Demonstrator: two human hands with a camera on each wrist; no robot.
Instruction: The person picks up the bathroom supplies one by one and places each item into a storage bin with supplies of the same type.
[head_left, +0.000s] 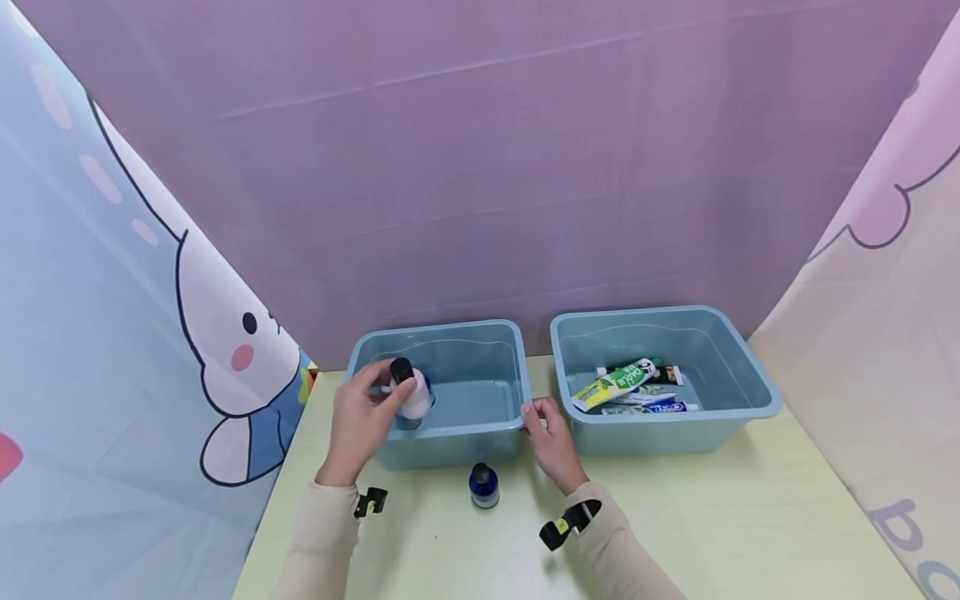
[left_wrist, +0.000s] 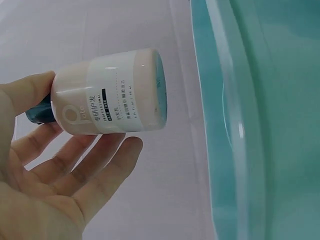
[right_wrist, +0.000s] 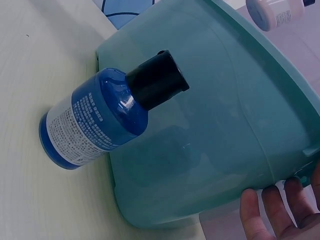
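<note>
My left hand (head_left: 362, 417) holds a pale pink hair-care bottle (head_left: 415, 398) by its black-capped end, above the left part of a blue-green plastic bin (head_left: 480, 393). In the left wrist view the bottle (left_wrist: 112, 92) has a white label band, and its base is clear of the bin wall. Something dark blue shows just behind it; I cannot tell what. My right hand (head_left: 553, 442) grips the bin's front right corner, thumb on the rim and fingers below. A blue bottle (head_left: 483, 486) with a black cap (right_wrist: 157, 80) stands upright on the table before the bin.
A second blue-green bin (head_left: 667, 433) stands to the right, with several toothpaste tubes (head_left: 618, 385) piled inside. Behind both bins hangs a purple cloth (head_left: 480, 167). Printed cloths flank the pale wooden table (head_left: 720, 517).
</note>
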